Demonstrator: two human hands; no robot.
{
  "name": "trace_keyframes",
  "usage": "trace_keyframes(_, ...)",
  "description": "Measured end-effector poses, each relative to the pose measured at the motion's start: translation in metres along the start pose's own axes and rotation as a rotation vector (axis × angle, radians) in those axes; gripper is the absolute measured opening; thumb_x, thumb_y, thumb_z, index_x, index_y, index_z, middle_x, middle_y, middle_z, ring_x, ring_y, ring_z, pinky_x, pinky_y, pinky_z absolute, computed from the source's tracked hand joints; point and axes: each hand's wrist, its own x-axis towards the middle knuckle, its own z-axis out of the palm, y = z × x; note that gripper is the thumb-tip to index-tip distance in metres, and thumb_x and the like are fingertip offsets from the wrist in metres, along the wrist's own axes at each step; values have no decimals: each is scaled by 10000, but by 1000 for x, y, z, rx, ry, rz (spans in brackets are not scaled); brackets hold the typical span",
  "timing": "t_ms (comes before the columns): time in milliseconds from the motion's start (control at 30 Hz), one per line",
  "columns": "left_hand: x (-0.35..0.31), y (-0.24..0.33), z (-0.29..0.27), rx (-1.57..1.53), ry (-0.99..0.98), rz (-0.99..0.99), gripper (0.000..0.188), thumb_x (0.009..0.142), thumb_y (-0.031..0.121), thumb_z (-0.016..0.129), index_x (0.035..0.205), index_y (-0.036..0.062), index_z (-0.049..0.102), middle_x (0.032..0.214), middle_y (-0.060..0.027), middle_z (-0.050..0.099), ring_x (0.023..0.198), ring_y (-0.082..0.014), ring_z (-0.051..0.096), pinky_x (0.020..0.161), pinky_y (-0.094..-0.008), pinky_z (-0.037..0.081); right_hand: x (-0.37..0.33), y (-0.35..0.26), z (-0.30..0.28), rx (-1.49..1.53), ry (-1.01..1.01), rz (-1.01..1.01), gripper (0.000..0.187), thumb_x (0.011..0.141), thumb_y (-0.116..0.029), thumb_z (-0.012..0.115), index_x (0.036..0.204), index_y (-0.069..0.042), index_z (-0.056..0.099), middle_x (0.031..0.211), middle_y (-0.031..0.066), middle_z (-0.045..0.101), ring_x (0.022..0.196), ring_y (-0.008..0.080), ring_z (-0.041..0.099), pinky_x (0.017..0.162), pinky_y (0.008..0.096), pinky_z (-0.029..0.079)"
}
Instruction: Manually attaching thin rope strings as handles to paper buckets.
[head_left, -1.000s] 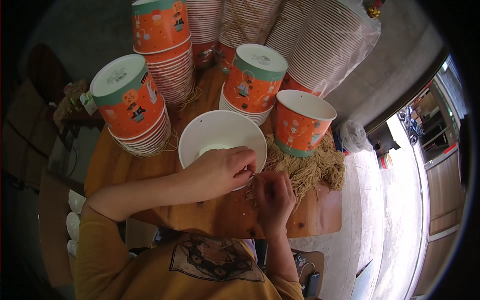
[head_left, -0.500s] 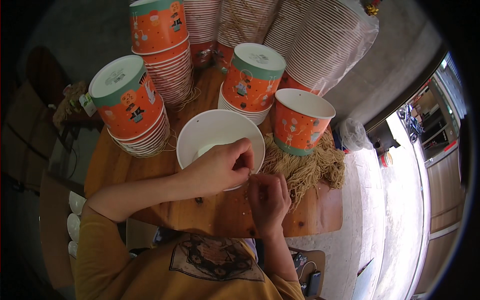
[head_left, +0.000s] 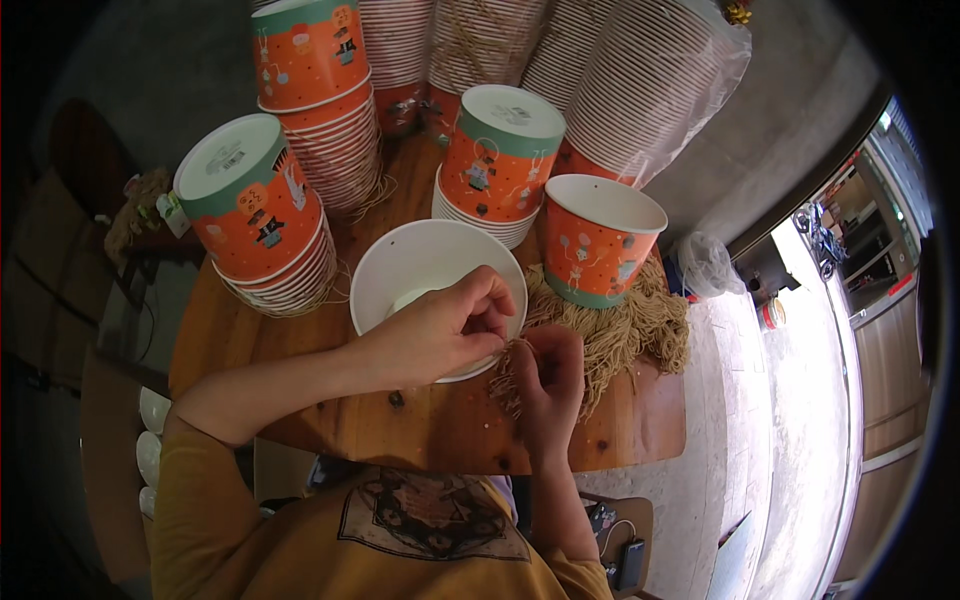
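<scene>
My left hand [head_left: 440,325] reaches across a paper bucket [head_left: 384,280] whose white inside faces up. Its thumb and fingers pinch a thin piece of tan string [head_left: 511,347] by the bucket's right rim. Just to the right, my right hand [head_left: 553,380] has its fingers closed on the same string, and the two sets of fingertips almost meet. Behind my right hand lies a heap of tan string [head_left: 625,355]. An orange and green paper bucket [head_left: 590,250] stands upright on that heap. The string's ends are too fine to follow.
Upside-down stacks of orange paper buckets stand at the left [head_left: 245,205], back left [head_left: 315,60] and centre [head_left: 500,150]. Tall plastic-wrapped stacks [head_left: 645,90] rise at the back. The wooden table [head_left: 350,430] ends close to my body. A plastic bag [head_left: 708,265] sits beyond its right edge.
My right hand has turned and risen slightly, its fingers curling more around the string. My left hand stays nearly in place. The whole view has shifted a little.
</scene>
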Motion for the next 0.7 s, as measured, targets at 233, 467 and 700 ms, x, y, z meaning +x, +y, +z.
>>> trace_keyframes(233,0,0,-1,37,17,3,242,868,-5,582,1031,30,406,856,-55,588,799,-128,580,774,-277,469,1,-9,-1,-501,38,-408,210,805,-16,699,981,-95,613,887,59,567,587,148,554,482,260,464)
trace_keyframes(467,0,0,0,66,27,-5,251,865,5,583,1045,32,411,863,-63,605,807,-152,604,768,-292,480,1,-11,1,-582,-29,-388,203,789,18,678,948,-97,628,864,58,567,622,169,592,514,296,501)
trace_keyframes(700,-2,3,-1,88,-79,-117,334,878,19,600,1161,55,427,931,-40,580,870,-109,567,810,-296,467,0,-4,6,-349,-40,-188,131,809,44,627,882,-45,564,806,43,545,593,106,512,540,232,431)
